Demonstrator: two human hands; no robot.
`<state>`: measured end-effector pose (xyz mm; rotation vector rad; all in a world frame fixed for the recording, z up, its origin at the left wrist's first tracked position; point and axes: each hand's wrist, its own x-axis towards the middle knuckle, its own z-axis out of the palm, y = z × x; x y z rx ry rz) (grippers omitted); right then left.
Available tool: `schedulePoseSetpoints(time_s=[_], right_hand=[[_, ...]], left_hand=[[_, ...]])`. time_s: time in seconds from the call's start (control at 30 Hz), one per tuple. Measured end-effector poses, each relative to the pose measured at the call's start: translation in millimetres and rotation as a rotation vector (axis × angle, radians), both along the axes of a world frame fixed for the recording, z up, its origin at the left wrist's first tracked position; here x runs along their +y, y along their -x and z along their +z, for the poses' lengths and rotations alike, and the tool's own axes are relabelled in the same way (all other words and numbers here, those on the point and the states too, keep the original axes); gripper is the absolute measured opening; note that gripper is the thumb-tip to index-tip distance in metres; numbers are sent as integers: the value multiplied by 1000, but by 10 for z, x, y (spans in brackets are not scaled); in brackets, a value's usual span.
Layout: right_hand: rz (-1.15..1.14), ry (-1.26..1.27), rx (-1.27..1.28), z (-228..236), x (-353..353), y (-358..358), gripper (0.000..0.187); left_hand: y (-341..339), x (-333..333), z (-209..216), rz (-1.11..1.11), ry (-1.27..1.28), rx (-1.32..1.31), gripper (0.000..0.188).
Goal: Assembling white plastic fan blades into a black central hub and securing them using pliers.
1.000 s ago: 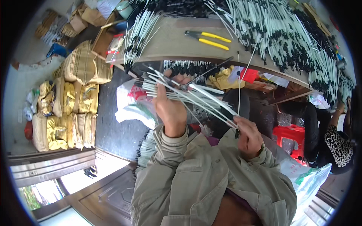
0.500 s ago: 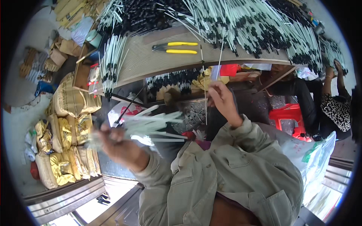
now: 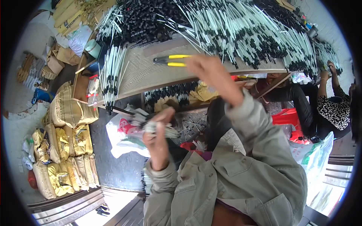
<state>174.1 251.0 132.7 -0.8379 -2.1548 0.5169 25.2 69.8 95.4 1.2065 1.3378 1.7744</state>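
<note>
Head view, looking down: we record the left hand (image 3: 157, 138) raised in front of the chest, its fingers closed around a bundle of thin white rods (image 3: 151, 124). The rods lie roughly level, their ends sticking out to the left and right of the fist; motion blur prevents us from counting them.

We find the right hand (image 3: 209, 73) stretched forward over the near edge of the wooden workbench (image 3: 143, 73), just beside a pair of yellow-handled pliers (image 3: 171, 60) lying flat on the board. The hand is blurred, and we cannot tell whether its fingers are open or closed, nor whether they touch the pliers. Both forearms wear the sleeves of a grey-green jacket (image 3: 245, 177).

Across the far part of the bench we note a large heap of white rods with black fittings (image 3: 245, 30), and to its left a pile of black parts (image 3: 147, 22). A smaller sheaf of white rods (image 3: 111, 71) hangs over the left end of the bench.

On the floor at left stand stacked yellow sacks (image 3: 64, 150). A white plastic bag (image 3: 122, 139) lies below the left hand. At right sits another person in a patterned top (image 3: 335, 109), with a red stool (image 3: 288, 120) between that person and the jacket sleeve.
</note>
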Motion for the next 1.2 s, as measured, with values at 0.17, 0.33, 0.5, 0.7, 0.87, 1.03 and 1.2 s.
schedulePoseSetpoints(time_s=[0.17, 0.33, 0.5, 0.7, 0.87, 1.03, 1.2], right_hand=[[-371, -410, -418, -85, 1760, 400, 11], [-486, -407, -711, -279, 2098, 482, 16], [-253, -267, -88, 241, 1725, 537, 18], [119, -162, 696, 939, 699, 293, 16], [145, -227, 470, 578, -258, 54, 16], [261, -219, 192, -62, -723, 270, 18], [600, 153, 145, 42, 152, 346, 15]], left_hand=[[-385, 109, -63, -135, 112, -225, 27], [-348, 27, -87, -182, 134, -199, 31], [-254, 64, -74, -55, 134, -293, 31], [-206, 197, -20, 122, 38, -342, 29], [-50, 234, 310, 321, -98, -322, 34], [-193, 378, 208, 320, -159, -119, 26], [-47, 340, 102, 393, -103, -247, 17]])
